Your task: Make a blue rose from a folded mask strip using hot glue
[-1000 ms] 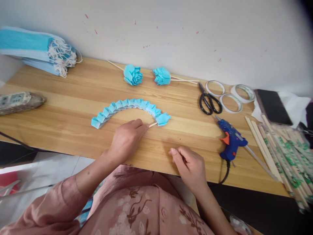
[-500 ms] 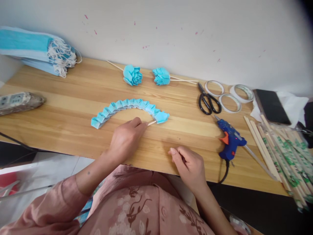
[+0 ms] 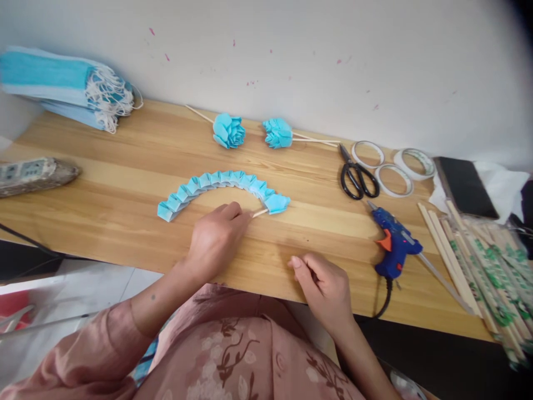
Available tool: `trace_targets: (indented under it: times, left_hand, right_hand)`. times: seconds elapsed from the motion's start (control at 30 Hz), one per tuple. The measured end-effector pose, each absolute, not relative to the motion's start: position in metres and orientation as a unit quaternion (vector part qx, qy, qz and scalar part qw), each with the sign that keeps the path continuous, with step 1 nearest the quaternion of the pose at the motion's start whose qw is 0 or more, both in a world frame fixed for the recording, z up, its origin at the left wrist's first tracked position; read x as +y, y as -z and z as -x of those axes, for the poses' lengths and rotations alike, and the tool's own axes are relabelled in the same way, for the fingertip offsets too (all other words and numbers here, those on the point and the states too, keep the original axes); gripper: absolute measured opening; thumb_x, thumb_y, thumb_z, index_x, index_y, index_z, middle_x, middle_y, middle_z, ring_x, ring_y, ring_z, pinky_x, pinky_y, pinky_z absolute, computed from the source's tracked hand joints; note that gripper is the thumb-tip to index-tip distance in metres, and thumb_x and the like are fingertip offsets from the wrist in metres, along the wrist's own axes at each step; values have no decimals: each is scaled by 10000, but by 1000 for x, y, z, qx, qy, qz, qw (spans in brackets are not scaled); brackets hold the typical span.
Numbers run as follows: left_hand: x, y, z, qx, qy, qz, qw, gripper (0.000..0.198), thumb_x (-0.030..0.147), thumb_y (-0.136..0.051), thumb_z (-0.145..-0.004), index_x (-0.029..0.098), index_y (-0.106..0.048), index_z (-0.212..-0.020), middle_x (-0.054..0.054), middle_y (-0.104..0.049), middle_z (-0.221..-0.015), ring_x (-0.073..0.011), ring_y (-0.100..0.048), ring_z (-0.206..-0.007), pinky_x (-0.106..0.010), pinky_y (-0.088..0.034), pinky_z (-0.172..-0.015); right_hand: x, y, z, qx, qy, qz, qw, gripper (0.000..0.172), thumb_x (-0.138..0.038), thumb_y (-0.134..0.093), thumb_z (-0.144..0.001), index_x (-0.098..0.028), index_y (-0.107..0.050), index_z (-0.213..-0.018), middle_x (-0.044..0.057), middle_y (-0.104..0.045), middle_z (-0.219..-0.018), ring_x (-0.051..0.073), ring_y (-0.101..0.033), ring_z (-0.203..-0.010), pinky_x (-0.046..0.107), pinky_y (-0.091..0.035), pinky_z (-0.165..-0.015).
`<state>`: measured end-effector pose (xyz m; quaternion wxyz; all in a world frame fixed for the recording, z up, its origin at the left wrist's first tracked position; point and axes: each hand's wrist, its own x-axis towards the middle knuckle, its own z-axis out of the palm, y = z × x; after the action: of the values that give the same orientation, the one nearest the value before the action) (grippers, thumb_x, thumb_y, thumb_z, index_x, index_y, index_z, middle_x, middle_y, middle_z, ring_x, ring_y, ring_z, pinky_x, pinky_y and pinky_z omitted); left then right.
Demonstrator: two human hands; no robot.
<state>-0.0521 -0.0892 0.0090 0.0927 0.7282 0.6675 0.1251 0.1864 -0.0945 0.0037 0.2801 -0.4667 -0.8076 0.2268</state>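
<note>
My left hand is closed around a thin wooden stick, resting low over the table. At the stick's tip sits a light blue folded piece that looks like a petal bud. It touches or overlaps the right end of an arched row of blue folded pieces lying beyond my hand. My right hand rests near the table's front edge with its fingers curled in and the thumb on top; nothing shows in it. Behind the arch lie two blue flowers, one on the left and one on the right, with stick stems.
Black-handled scissors, tape rolls, a blue glue gun with its cord, a dark phone and wrapped chopsticks occupy the right side. At left are stacked face masks and a power strip. A wall bounds the back.
The camera view has shifted slightly, moving the whole scene a little right and down. Both hands keep the same pose, and the stick stays in my left hand.
</note>
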Motion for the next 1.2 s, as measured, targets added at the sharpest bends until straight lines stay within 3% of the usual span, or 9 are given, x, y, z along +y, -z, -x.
trace_targets:
  times: [0.37, 0.7, 0.8, 0.9, 1.03, 1.2]
  left_hand:
    - [-90, -10, 53, 673, -140, -712, 141, 415, 355, -312, -1084, 226, -703, -1035, -55, -667, -921, -210, -610, -895, -298, -440, -719]
    - [-90, -7, 55, 666, -144, -720, 135, 458, 358, -286, -1089, 215, -709, -986, -54, -668, -900, -207, -605, -873, -301, -414, -707]
    - [-90, -6, 55, 661, -141, -726, 129, 455, 340, -302, -1089, 203, -715, -956, -59, -672, -895, -206, -605, -857, -305, -397, -693]
    - [-89, -4, 55, 658, -141, -730, 118, 471, 332, -293, -1094, 200, -718, -939, -61, -683, -904, -205, -610, -856, -310, -392, -682]
    - [-89, -2, 55, 651, -140, -738, 106, 440, 309, -315, -1088, 199, -722, -964, -65, -691, -898, -215, -610, -843, -319, -392, -663]
    - [-90, -2, 55, 642, -139, -747, 99, 377, 255, -353, -1077, 198, -724, -1044, -62, -704, -923, -220, -627, -852, -321, -420, -675]
  right_hand:
    - [-94, -4, -187, -793, -254, 484, 270, 440, -355, -502, -1023, -214, -585, -615, -6, -558, -533, 124, -504, -514, 261, -368, -553]
    - [-85, -15, -184, -832, -201, 443, 267, 389, -193, -552, -986, -217, -448, -613, -43, -473, -536, 97, -464, -507, 260, -356, -544]
    - [-69, -24, -178, -840, -179, 428, 282, 241, -163, -553, -984, -213, -572, -750, -10, -623, -664, 120, -567, -622, 264, -431, -621]
    - [-47, -28, -169, -855, -134, 411, 286, 107, -190, -567, -984, -210, -672, -987, 52, -735, -924, 184, -656, -862, 322, -510, -798]
    - [-24, -25, -157, -877, -82, 398, 256, 221, -269, -567, -988, -216, -678, -1173, 124, -694, -1216, 275, -622, -1123, 465, -515, -981]
    - [-14, -24, -148, -886, -58, 400, 227, 255, -330, -559, -996, -228, -662, -1207, 151, -611, -1366, 333, -547, -1286, 560, -479, -1067]
